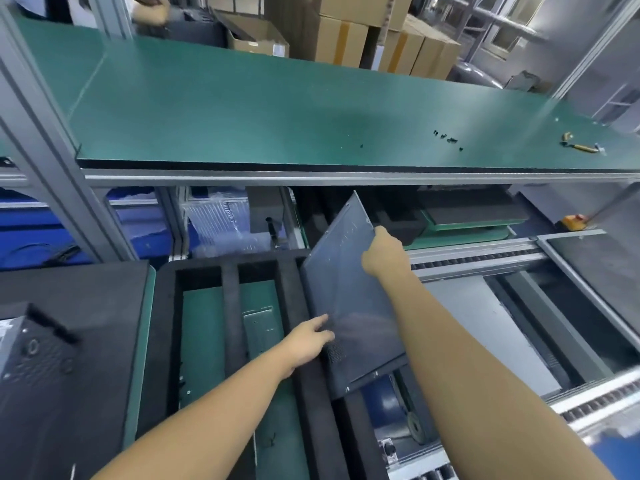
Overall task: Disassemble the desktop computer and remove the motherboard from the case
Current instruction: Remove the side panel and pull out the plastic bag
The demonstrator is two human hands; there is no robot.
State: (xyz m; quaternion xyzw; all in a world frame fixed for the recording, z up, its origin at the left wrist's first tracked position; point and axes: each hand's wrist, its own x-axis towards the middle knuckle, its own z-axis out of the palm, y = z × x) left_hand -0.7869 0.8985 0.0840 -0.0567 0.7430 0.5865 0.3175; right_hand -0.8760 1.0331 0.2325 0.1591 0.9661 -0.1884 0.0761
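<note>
Gripping the tilted side panel (346, 296) by its far edge, the right hand (386, 252) seems to bear nearly all of it while the left hand (306, 337) merely touches its near face with straight fingers, so it may swing or slip onto the foam tray (230, 306) below.

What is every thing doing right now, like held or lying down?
Side panel: tilted, lifted off the tray.
Right hand: grips the panel's far edge.
Left hand: fingers rest on the panel's near corner.
Screws: loose, scattered on the green bench.
Screwdriver: lying flat on the bench, untouched.
</note>
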